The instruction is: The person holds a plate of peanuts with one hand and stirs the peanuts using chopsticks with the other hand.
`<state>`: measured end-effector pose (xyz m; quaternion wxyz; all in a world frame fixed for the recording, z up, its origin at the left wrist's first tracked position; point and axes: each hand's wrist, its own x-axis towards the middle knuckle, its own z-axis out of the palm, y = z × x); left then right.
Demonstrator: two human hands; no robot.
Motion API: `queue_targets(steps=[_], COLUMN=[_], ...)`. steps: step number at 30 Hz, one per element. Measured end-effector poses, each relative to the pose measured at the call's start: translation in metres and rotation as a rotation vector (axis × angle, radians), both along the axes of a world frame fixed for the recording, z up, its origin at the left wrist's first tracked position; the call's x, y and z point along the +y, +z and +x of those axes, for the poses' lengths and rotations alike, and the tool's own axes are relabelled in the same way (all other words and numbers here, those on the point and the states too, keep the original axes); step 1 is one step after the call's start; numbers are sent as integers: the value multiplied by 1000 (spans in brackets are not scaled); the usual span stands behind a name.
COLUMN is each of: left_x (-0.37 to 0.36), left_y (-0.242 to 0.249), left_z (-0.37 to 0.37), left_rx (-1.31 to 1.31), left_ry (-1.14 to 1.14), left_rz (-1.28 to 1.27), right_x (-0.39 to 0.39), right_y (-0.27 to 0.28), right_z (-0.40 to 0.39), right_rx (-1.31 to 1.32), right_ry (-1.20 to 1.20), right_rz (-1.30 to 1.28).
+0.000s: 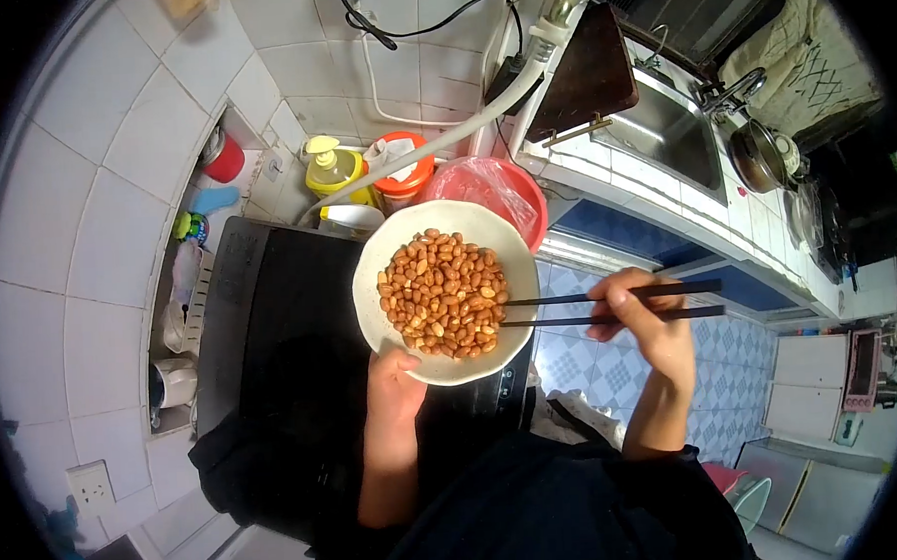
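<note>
A cream bowl (374, 293) with an uneven rim holds a heap of reddish-brown peanuts (434, 291), some of them pale where the skin is off. My left hand (395, 382) grips the bowl at its lower left rim, thumb over the edge and the other fingers hidden beneath. In my right hand (642, 317) is a pair of dark chopsticks (560, 311), held near their thick ends. The thin tips reach over the bowl's right rim into the edge of the peanuts.
Below the bowl lies a black-topped appliance (290, 317). Behind it stand a yellow pump bottle (336, 170), an orange-rimmed container (400, 172) and a red basin (525, 192) with plastic film. A grey hose (462, 129) crosses above them. The tiled counter with a sink (662, 131) runs along the right.
</note>
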<state>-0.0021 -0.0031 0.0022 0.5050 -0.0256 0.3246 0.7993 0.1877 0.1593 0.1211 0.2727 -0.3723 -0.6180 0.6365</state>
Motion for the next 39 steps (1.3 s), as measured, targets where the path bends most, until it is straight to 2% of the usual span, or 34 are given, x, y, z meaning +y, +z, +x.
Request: queue_targets(steps=[5, 7, 10, 16, 19, 26, 30, 32, 39], left_x=[0, -1, -1, -1, 0, -1, -1, -1, 1], left_y=[-1, -2, 0, -2, -3, -3, 0, 1, 4], left_z=[0, 0, 0, -1, -1, -1, -1, -1, 0], left_rx=[-3, -3, -9, -10, -8, 11, -6, -4, -19], left_ry=[3, 2, 3, 11, 13, 6, -14, -14, -12], left_rz=[5, -2, -10, -20, -25, -2, 22, 22, 17], right_x=[-6, -6, -5, 4, 3, 1, -3, -6, 1], right_y=[-17, -12, -6, -3, -2, -8, -9, -8, -5], right_z=[-15, -16, -16, 2, 7, 6, 1, 1, 10], right_rx=[87, 228, 203, 199, 149, 82, 112, 226, 140], right_ry=[23, -10, -54, -112, 13, 14, 60, 80, 38], right_rz=[-57, -28, 117, 101, 33, 14, 26, 21, 40])
